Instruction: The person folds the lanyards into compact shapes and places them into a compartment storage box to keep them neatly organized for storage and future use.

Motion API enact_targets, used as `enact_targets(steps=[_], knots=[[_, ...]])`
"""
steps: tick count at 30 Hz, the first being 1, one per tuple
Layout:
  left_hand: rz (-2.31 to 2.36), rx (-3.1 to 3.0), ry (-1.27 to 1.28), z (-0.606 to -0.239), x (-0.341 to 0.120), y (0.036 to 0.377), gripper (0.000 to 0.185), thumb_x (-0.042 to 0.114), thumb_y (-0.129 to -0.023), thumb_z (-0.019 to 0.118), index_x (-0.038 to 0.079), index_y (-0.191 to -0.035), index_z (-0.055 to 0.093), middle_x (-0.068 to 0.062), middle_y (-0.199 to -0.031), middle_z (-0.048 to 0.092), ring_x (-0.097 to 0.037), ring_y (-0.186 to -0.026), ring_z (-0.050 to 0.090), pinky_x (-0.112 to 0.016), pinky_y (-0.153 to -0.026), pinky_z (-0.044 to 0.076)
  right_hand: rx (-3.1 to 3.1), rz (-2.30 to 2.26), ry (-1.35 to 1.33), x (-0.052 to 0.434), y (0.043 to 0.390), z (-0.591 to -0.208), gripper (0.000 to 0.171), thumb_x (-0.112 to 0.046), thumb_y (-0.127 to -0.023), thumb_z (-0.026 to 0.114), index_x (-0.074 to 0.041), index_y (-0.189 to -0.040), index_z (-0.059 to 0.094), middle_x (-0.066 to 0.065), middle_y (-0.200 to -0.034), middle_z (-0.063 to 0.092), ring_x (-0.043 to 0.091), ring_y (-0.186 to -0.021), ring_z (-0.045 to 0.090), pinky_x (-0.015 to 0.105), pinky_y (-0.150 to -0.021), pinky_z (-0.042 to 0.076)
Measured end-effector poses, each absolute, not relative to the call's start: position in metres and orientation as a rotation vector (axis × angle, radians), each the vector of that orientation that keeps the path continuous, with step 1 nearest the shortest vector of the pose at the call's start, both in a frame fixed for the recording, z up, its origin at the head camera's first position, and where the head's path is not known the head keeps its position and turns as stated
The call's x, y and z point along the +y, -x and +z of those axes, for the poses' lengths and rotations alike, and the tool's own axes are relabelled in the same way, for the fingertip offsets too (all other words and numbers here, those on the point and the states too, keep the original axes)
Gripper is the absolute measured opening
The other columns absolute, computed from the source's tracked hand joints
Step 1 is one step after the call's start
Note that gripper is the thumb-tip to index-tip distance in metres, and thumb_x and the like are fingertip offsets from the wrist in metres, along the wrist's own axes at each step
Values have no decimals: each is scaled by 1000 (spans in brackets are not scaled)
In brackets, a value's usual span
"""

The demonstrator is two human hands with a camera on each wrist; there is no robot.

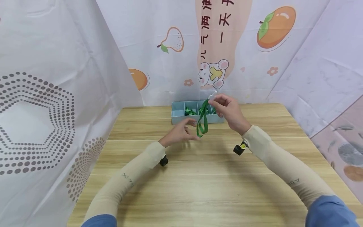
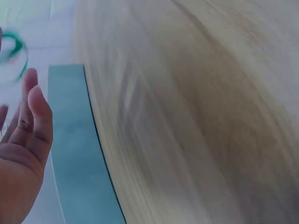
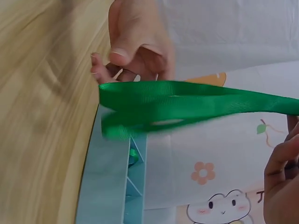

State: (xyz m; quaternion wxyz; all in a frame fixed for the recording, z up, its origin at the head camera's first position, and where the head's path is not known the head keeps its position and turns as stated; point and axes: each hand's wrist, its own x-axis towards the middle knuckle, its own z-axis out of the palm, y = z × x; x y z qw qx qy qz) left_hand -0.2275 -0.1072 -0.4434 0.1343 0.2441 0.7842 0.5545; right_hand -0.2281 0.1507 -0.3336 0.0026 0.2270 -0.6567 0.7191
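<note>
My right hand (image 1: 229, 113) pinches a looped green ribbon strap (image 1: 203, 121) near its white end piece (image 1: 212, 95), above the front of the box. The loops of the strap hang down; in the right wrist view the doubled green ribbon (image 3: 163, 102) stretches across the middle. Just left of the hanging loops is my left hand (image 1: 182, 130), thumb and fingers spread apart with nothing between them. A light blue compartment box (image 1: 195, 119) stands behind both hands at the back of the table. Green ribbon (image 1: 190, 111) lies in several of its compartments.
The wooden table (image 1: 181, 189) reaches back to a printed cloth (image 1: 175, 75) hanging close behind the box. More cloth (image 1: 71, 104) hangs along the left side and the right. The box's leftmost compartment (image 1: 178, 113) shows its bare bottom.
</note>
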Motion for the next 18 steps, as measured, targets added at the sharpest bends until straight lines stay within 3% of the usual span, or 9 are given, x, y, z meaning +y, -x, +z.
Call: enact_targets(steps=[5,10,14,18], knots=[[1516,2400,-713,-445,-94,225,82,31,-82,90,21,-151,47,-3,-135,60,-20,-85,69,-34,-77,57,-2128,2113,-753,144,228,-332,15,-18,-98,74,-6,-105,72,3,-82,64,14,-59,47,22,-50,41],[1510,2447,-698,-448,-87,224,64,30,-87,87,18,-142,58,-11,-123,66,-19,-75,67,-32,-66,54,-2141,2080,-751,140,227,-331,13,-17,-97,75,-6,-104,73,2,-77,61,14,-59,48,22,-49,41],[1467,2520,-684,-449,-83,224,58,33,-86,87,20,-137,61,-4,-108,66,-18,-67,62,-33,-60,52,-2141,2068,-729,138,226,-330,15,-20,-98,75,-7,-105,73,2,-79,61,14,-60,48,22,-49,41],[1414,2641,-706,-451,-79,225,40,36,-86,87,20,-116,66,0,-91,63,-17,-69,57,-32,-61,51,-2137,2048,-729,137,225,-329,16,-21,-98,75,-7,-106,73,2,-82,63,14,-61,48,22,-49,40]])
